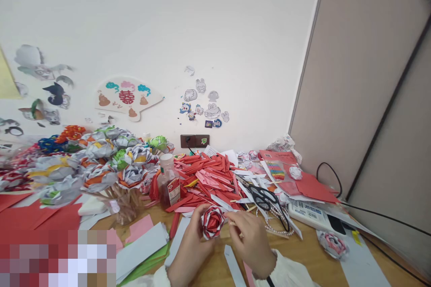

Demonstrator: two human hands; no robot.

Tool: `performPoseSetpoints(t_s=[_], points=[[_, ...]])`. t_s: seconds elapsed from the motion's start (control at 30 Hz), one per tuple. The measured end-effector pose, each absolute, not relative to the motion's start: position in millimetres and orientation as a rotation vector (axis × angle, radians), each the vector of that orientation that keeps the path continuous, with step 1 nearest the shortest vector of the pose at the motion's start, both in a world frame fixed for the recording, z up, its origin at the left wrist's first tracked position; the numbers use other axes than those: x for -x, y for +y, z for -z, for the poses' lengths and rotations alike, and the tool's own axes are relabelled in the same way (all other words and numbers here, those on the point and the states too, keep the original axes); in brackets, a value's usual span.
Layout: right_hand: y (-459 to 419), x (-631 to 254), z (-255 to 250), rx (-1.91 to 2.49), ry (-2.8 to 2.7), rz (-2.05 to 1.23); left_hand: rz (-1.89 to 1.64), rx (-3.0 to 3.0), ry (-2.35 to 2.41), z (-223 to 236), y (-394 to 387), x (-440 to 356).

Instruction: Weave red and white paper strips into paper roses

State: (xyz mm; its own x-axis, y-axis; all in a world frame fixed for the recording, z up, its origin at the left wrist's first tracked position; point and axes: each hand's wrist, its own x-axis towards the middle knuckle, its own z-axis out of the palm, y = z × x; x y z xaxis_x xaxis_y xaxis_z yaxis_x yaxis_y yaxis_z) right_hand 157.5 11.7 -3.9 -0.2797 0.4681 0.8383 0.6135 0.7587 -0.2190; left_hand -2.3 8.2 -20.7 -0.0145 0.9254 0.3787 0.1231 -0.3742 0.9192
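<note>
red-and-white paper flower [213, 222] sits in the left hand's [197, 237] curled fingers (right fingers [232, 223] bent beside it).

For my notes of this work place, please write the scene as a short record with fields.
left hand: holds a red and white paper flower
right hand: at the flower's right side
behind the hands: heap of folded red and pink strips
left of the heap: bottle with reddish contents
right of the heap: black-handled scissors, string of white beads
far left: many paper flowers
surface: wooden table
wall: fan-shaped cutout, small stickers
</note>
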Motion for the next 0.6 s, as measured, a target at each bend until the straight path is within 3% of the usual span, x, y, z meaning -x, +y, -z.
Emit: performPoseSetpoints(t_s=[0.6], points=[[18.3,-161.4,6.1,0.684,-2.328,0.682,-1.239,-1.995,1.244,11.8,0.7,6.0]])
